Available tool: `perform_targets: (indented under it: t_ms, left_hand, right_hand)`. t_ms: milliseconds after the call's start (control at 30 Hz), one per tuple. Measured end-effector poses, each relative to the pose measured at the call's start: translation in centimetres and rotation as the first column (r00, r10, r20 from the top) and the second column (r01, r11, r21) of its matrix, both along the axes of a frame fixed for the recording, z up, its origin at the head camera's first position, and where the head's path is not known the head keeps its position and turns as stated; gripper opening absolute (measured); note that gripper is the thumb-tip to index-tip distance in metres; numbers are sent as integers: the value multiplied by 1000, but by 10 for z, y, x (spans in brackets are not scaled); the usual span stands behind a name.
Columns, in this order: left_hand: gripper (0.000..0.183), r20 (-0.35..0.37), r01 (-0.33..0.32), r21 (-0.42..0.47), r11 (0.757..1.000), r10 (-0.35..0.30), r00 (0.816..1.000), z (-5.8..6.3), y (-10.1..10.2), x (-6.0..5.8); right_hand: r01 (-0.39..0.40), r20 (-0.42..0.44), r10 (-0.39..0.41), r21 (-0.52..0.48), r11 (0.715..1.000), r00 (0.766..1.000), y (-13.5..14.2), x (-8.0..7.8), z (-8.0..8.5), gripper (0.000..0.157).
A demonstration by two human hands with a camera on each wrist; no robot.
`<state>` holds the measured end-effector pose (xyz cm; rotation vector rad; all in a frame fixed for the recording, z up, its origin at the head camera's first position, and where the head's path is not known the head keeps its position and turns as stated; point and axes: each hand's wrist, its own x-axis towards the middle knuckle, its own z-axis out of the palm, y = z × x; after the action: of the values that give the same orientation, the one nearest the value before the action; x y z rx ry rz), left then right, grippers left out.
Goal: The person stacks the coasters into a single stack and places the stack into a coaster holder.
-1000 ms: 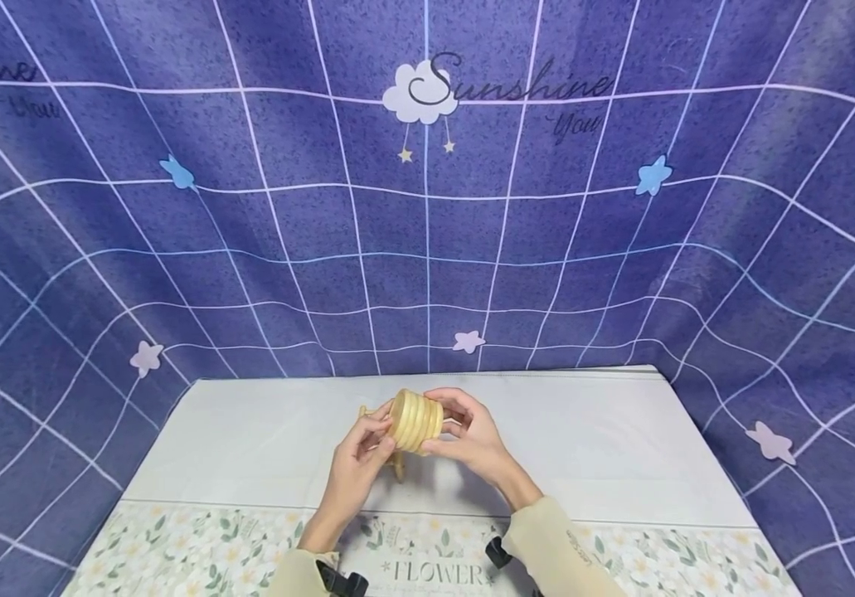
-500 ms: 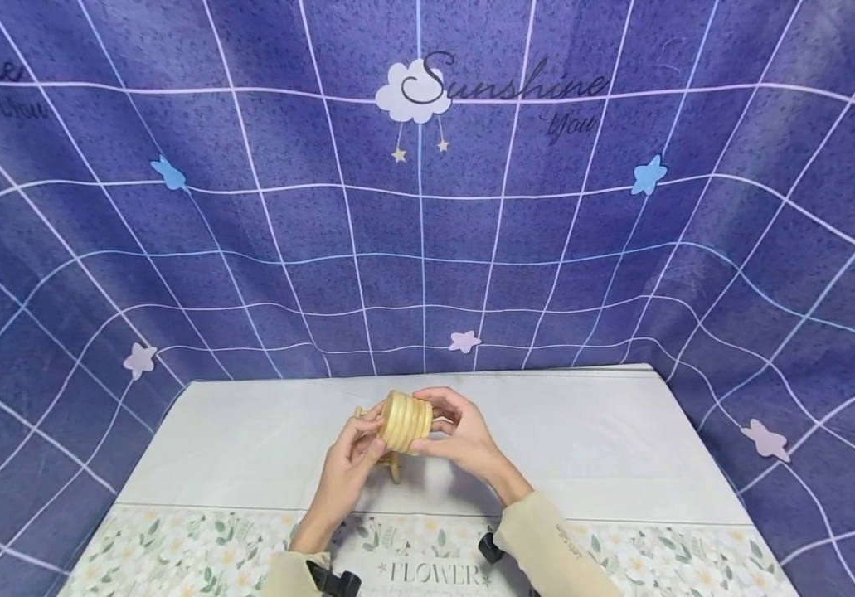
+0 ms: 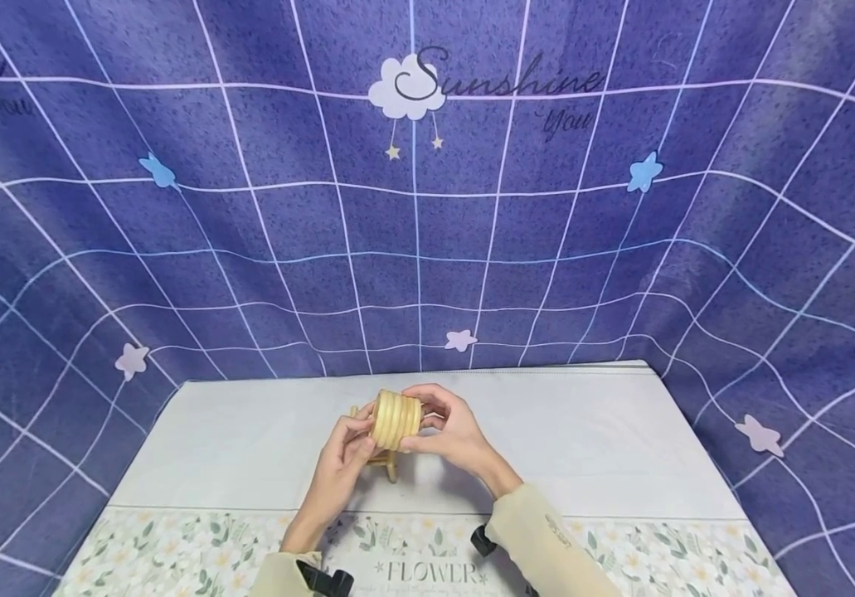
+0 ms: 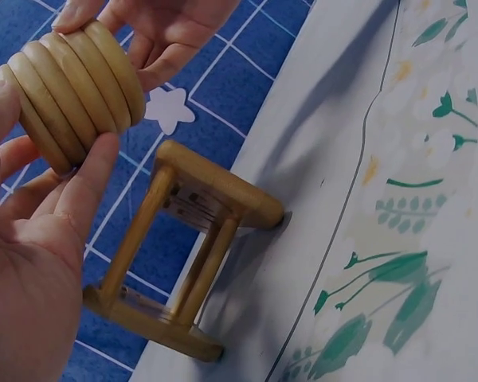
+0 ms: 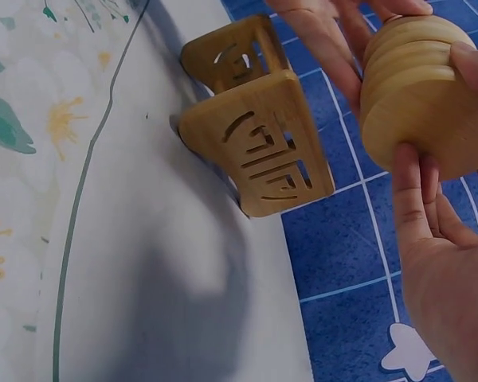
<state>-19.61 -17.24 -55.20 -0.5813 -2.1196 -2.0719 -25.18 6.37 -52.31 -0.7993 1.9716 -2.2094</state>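
Observation:
Both hands hold a sideways stack of several round, pale wooden coasters (image 3: 397, 420) above the table. My left hand (image 3: 341, 460) grips the stack's left end, thumb and fingers round its edge. At the other end, my right hand (image 3: 457, 427) pinches the coasters with thumb above and fingers below, as the right wrist view shows of the stack's flat face (image 5: 430, 119). Behind and below stands a small wooden rack (image 4: 231, 187) with rods between two end panels. One panel (image 5: 215, 151) has a cut-out pattern. In the head view, the hands and stack hide most of the rack.
A white tablecloth (image 3: 561, 448) covers the table, with a floral border (image 3: 196, 547) along the front. Blue-purple curtains (image 3: 323, 215) with a grid and stars close in the back and sides. Both forearms wear beige sleeves and black wrist straps (image 3: 330, 580).
The hands have drifted slightly left, carrying the coaster stack with them. The whole head view has also shifted a little. Both grips look the same.

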Motion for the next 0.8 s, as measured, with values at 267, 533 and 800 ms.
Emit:
perform_targets:
  t_ms: [267,533,800]
  left_hand:
    - [23,-18,-14,-10,1000,13,1000,-1,-4,-3]
    - [23,-3,-68,-61,996,67,998,-2,-10,-6]
    - [19,-23,-98,-142,985,95,995,-3,-16,-6]
  right_hand:
    - [1,18,-2,24,1000,1000,-5,-5,2,73]
    - [-2,15,1,24,1000,1000,-11,-8,4,72]
    - [-16,16,15,35,999,1000,-16,-11,5,72]
